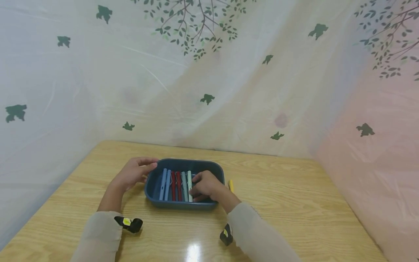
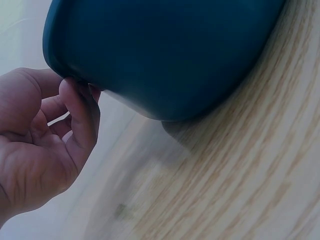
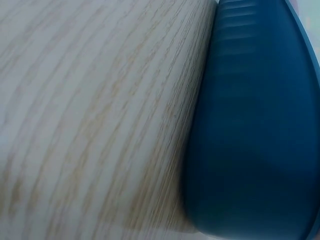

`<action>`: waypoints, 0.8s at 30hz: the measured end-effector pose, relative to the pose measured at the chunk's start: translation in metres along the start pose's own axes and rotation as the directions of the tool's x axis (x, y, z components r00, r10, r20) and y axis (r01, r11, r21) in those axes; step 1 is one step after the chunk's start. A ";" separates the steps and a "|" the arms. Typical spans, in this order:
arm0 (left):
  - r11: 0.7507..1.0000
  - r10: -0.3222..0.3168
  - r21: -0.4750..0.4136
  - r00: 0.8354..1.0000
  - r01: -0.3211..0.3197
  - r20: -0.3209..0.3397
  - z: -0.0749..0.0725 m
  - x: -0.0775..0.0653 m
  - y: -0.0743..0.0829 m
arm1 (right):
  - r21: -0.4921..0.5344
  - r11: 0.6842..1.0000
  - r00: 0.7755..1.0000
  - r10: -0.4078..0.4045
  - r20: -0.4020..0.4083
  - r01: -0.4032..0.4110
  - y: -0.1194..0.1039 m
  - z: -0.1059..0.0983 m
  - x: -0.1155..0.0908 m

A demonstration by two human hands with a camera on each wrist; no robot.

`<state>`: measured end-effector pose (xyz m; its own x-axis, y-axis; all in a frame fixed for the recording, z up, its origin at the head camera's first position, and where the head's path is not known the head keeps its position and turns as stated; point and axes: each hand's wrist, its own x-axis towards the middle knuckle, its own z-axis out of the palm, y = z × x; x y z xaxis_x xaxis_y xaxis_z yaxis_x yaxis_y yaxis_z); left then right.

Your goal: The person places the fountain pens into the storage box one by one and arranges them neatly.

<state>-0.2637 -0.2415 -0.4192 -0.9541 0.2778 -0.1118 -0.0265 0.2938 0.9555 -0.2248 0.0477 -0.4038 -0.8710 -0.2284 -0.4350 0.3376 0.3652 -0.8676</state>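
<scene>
A dark blue tray (image 1: 184, 205) stands on the wooden table, with pens side by side in it: light blue pens (image 1: 163, 185), red pens (image 1: 173, 186), a grey-green pen (image 1: 184, 186) and a pale mint pen (image 1: 190, 185). At the tray's left end my left hand (image 1: 132, 174) grips the rim; the left wrist view shows that hand (image 2: 45, 125) pinching the edge. My right hand (image 1: 207, 185) reaches over the tray's right part, its relaxed fingers spread and the tips against the mint pen's right side. The right wrist view has only the tray's outer wall (image 3: 250, 125).
A yellow pen (image 1: 231, 185) lies on the table (image 1: 281, 211) just right of the tray, partly hidden by my right wrist. Behind the table hangs a pale curtain (image 1: 157, 91) with leaf and bird prints. Small black cameras are strapped to both wrists.
</scene>
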 end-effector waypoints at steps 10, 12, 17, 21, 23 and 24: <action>1.000 0.001 0.005 1.000 -0.001 -0.006 0.001 0.000 0.001 | -0.016 1.000 1.000 -0.002 -0.011 0.002 -0.001 -0.001 -0.003; 1.000 0.004 0.007 1.000 -0.004 -0.007 0.001 0.001 0.001 | -0.015 1.000 1.000 -0.002 -0.013 0.002 -0.002 -0.001 -0.003; 1.000 0.010 0.001 1.000 -0.010 -0.004 0.001 0.001 -0.001 | -0.014 1.000 1.000 -0.012 -0.007 0.012 -0.002 -0.003 -0.005; 1.000 0.014 0.002 1.000 -0.014 -0.002 0.001 0.001 -0.001 | -0.025 0.999 1.000 -0.022 -0.009 0.022 -0.005 -0.006 -0.007; 1.000 0.013 0.006 1.000 -0.013 -0.004 0.001 0.001 0.000 | -0.033 0.999 1.000 -0.028 -0.009 0.028 -0.007 -0.009 -0.008; 1.000 0.013 0.006 1.000 -0.013 -0.004 0.001 0.000 -0.001 | -0.037 0.999 0.999 -0.032 -0.008 0.032 -0.008 -0.010 -0.008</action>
<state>-0.2640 -0.2409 -0.4199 -0.9555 0.2781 -0.0987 -0.0127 0.2956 0.9552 -0.2238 0.0558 -0.3909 -0.8843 -0.2323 -0.4050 0.2963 0.3913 -0.8713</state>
